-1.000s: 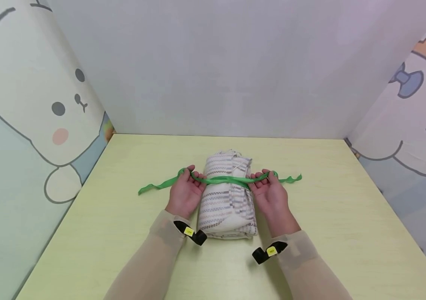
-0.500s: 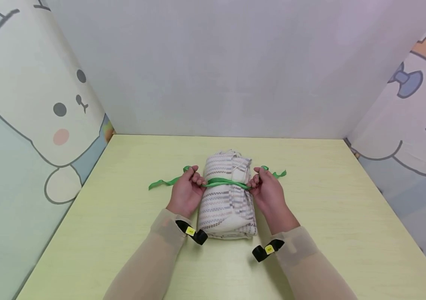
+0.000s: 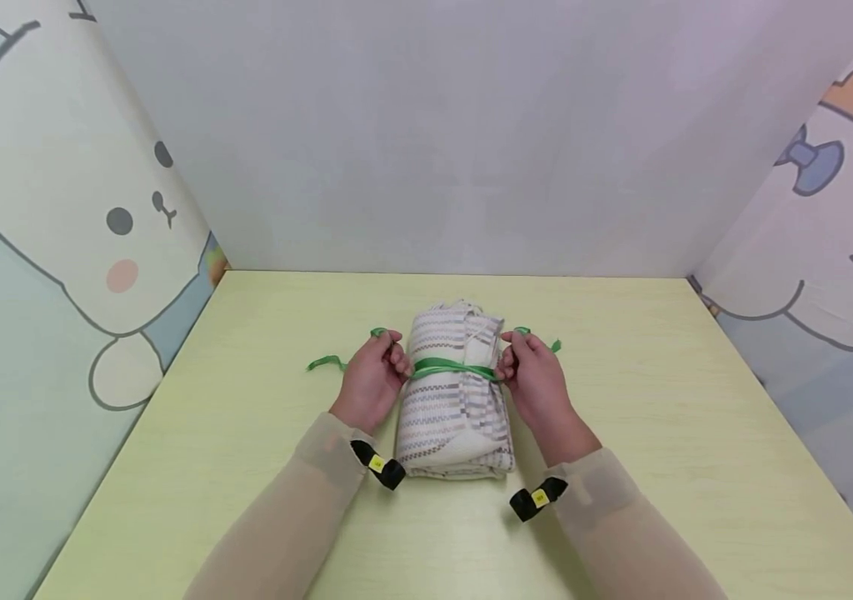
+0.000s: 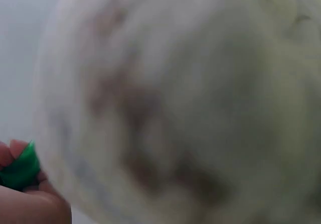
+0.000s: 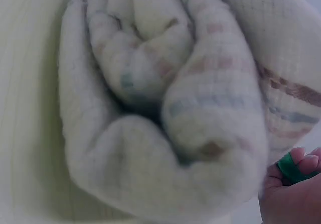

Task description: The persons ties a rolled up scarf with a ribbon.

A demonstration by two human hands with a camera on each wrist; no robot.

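A rolled, striped cream towel [image 3: 456, 392] lies in the middle of the pale green table [image 3: 246, 467], its spiral end close up in the right wrist view [image 5: 165, 108]. A green ribbon [image 3: 451, 367] crosses over the roll. My left hand [image 3: 377, 371] pinches the ribbon at the roll's left side, and a green bit shows in its fingers [image 4: 20, 169]. My right hand [image 3: 531, 371] pinches the ribbon at the right side, where the green ribbon [image 5: 290, 168] shows between its fingertips. Short ribbon ends trail outward past each hand.
The table is boxed in by a plain grey back wall [image 3: 441, 133] and cartoon-printed side panels [image 3: 59, 250]. Black wrist straps with yellow tags [image 3: 377, 465] sit on both sleeves. The left wrist view is filled by the blurred towel [image 4: 175, 103].
Both hands have drawn in against the sides of the roll and curled tighter on the ribbon. The ribbon now lies snug across the towel and its loose ends have shortened.
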